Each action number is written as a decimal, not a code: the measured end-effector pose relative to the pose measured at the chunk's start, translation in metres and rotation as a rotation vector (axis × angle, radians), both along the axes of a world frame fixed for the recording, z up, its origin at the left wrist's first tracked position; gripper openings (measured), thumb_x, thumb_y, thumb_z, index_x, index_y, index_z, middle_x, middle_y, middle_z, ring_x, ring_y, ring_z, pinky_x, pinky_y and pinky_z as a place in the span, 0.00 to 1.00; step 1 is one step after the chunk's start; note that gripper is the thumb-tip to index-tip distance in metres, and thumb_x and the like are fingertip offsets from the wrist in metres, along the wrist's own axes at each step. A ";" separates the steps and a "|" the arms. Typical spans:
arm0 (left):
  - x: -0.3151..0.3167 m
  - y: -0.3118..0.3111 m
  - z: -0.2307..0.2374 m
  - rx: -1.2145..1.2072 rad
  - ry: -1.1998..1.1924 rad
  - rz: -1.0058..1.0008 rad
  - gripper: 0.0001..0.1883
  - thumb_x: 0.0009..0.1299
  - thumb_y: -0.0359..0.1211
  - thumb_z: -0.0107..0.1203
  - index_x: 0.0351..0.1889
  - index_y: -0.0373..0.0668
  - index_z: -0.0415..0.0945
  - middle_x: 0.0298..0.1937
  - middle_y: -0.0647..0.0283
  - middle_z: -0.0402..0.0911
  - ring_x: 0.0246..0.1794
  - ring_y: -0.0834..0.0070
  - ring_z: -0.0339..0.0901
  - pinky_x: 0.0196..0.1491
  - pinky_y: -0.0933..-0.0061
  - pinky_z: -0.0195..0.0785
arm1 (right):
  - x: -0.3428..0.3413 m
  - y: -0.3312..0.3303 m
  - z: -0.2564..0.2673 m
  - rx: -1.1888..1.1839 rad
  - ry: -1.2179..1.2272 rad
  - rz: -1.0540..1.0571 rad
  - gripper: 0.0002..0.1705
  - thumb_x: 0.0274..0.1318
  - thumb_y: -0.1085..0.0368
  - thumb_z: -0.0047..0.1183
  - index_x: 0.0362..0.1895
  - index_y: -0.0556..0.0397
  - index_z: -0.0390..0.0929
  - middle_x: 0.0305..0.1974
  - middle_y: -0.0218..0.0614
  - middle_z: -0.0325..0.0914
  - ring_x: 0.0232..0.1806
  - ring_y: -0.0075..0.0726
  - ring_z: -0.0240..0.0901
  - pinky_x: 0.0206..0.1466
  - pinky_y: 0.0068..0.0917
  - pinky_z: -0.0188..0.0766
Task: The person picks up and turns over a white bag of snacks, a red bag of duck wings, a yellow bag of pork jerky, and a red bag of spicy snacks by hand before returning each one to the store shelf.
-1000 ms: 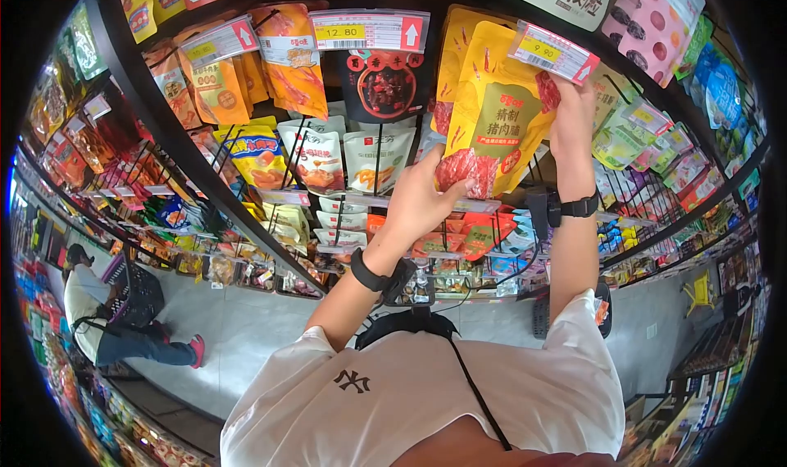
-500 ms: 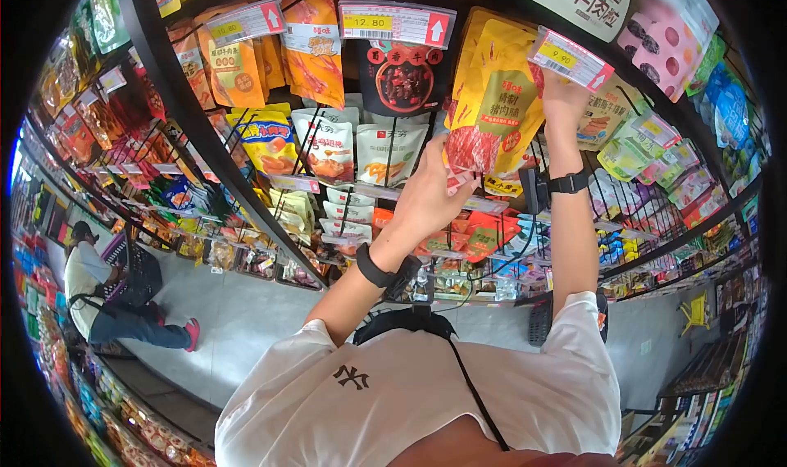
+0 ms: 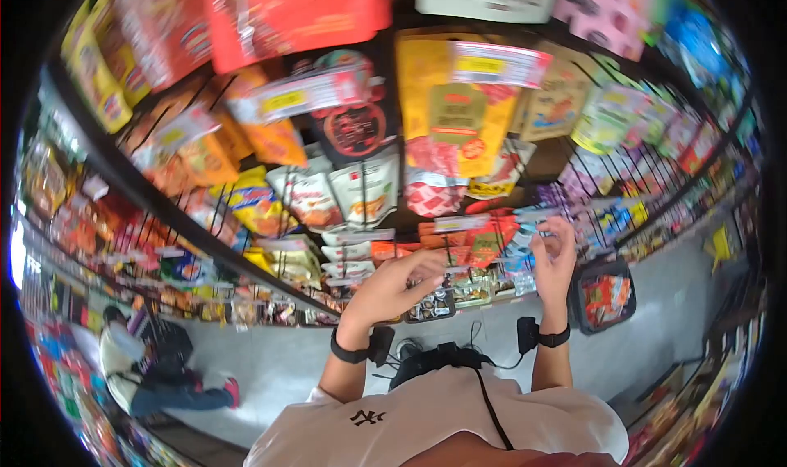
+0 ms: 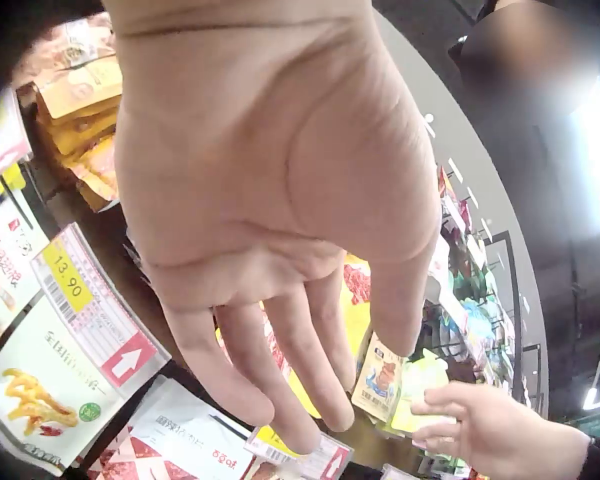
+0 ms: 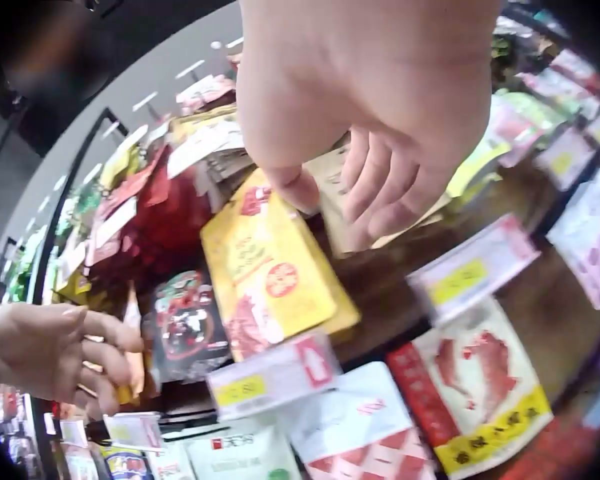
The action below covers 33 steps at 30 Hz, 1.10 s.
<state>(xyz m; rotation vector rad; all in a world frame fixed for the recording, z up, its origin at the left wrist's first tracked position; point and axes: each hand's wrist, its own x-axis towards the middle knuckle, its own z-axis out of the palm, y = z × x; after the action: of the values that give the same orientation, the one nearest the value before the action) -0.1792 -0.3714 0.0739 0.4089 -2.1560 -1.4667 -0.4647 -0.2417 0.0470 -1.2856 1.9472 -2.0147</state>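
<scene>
In the head view a yellow pouch (image 3: 455, 114) with an olive label hangs on the rack behind a price tag (image 3: 500, 65). My left hand (image 3: 392, 288) is below it and to its left, thumb and fingers apart, holding nothing. The palm of the left hand (image 4: 270, 170) fills the left wrist view. Lower right of the pouch, my right hand (image 3: 556, 262) is raised with loosely bent, empty fingers. In the right wrist view the right hand (image 5: 380, 110) overlaps the rack just above the yellow pouch (image 5: 265, 265). Motion blurs the head view.
A checked red-and-white pouch (image 3: 434, 195) hangs below the yellow one. Black pouches (image 3: 354, 123) and white pouches (image 3: 365, 190) hang to the left. A dark basket (image 3: 586, 328) with red packs stands on the floor at right. Another person (image 3: 160, 377) is at lower left.
Both hands have left the yellow pouch and drawn back down toward my body. The pouch now hangs by its tag. The head view has shifted.
</scene>
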 end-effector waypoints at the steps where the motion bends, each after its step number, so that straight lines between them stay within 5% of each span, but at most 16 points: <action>1: -0.003 0.004 -0.004 -0.028 -0.039 -0.021 0.17 0.77 0.30 0.59 0.63 0.38 0.76 0.51 0.59 0.87 0.50 0.71 0.86 0.54 0.69 0.78 | -0.014 0.022 -0.015 0.019 -0.046 -0.032 0.20 0.65 0.73 0.59 0.59 0.55 0.72 0.45 0.32 0.80 0.35 0.21 0.77 0.40 0.20 0.72; 8: -0.082 0.074 -0.034 -0.022 -0.171 -0.241 0.17 0.78 0.33 0.58 0.62 0.38 0.76 0.51 0.59 0.87 0.54 0.70 0.85 0.56 0.67 0.77 | -0.078 0.185 -0.043 0.018 -0.162 -0.342 0.13 0.67 0.68 0.59 0.54 0.54 0.77 0.40 0.28 0.80 0.33 0.18 0.74 0.37 0.19 0.70; 22: -0.273 0.317 -0.066 -0.057 -0.302 -0.808 0.16 0.79 0.34 0.57 0.62 0.39 0.77 0.50 0.55 0.88 0.52 0.67 0.86 0.57 0.66 0.76 | -0.102 0.516 -0.043 0.244 -0.274 -0.735 0.07 0.70 0.67 0.56 0.46 0.57 0.81 0.34 0.29 0.80 0.32 0.20 0.75 0.38 0.21 0.73; 33: -0.374 0.377 -0.078 -0.070 -0.394 -0.925 0.16 0.80 0.34 0.56 0.62 0.39 0.77 0.47 0.57 0.89 0.50 0.68 0.87 0.56 0.67 0.77 | -0.125 0.580 -0.076 0.345 -0.449 -0.677 0.08 0.71 0.66 0.58 0.46 0.59 0.82 0.35 0.30 0.83 0.37 0.20 0.78 0.42 0.21 0.74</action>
<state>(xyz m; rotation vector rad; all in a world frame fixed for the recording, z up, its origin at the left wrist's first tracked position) -0.5537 0.0056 -0.0043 -0.4439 -2.9035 -1.8554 -0.5899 0.3383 -0.0294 -0.0723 2.5137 -1.8171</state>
